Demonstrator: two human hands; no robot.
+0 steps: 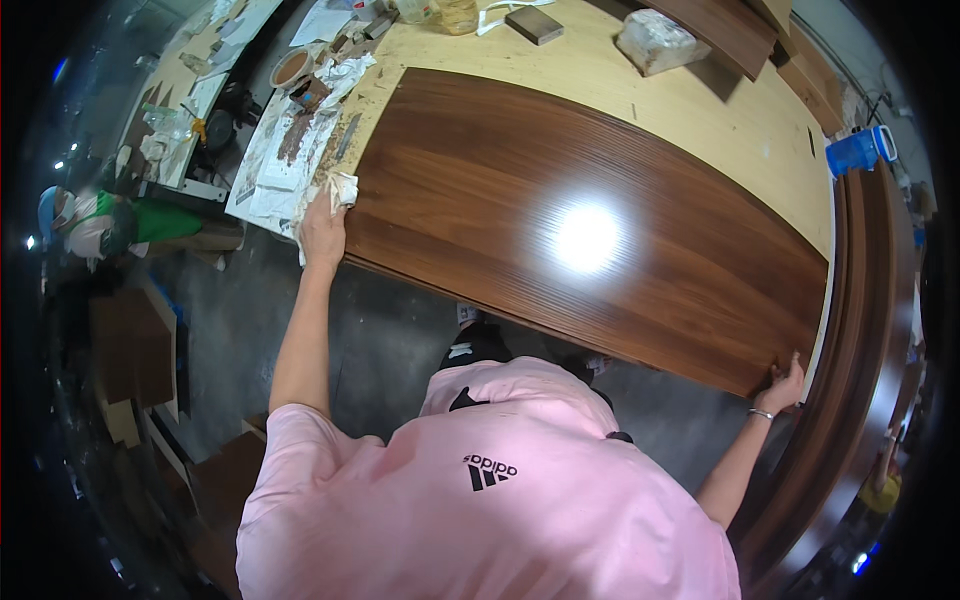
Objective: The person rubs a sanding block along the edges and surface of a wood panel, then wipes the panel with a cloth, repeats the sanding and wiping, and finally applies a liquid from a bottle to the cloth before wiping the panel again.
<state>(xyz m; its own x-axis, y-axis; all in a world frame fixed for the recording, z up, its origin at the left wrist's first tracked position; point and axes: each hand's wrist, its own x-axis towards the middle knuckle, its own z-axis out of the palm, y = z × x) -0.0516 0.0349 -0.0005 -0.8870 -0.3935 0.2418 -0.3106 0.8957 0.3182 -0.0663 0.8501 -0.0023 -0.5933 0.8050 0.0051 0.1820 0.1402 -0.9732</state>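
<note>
A long, glossy brown wood-grain panel (480, 190) lies across the pale worktable in front of me, a bright lamp reflection on its surface. At its near left corner my left hand (322, 230) is closed on a crumpled whitish rag (343, 188), touching the panel's end. My right hand (786, 384) grips the near right corner, with fingers on the top face and the rest of the hand at the edge. The underside of that grip is hidden. The panel's near long edge runs along the table's front, close to my body.
Stained paper (280, 180), a brown-filled cup (292, 68) and scraps cover the table's left end. A small dark block (534, 25) and a wrapped whitish block (655, 42) sit at the back. Right stand brown panels (870, 300) and a blue jug (858, 150). Another person (130, 225) is far left.
</note>
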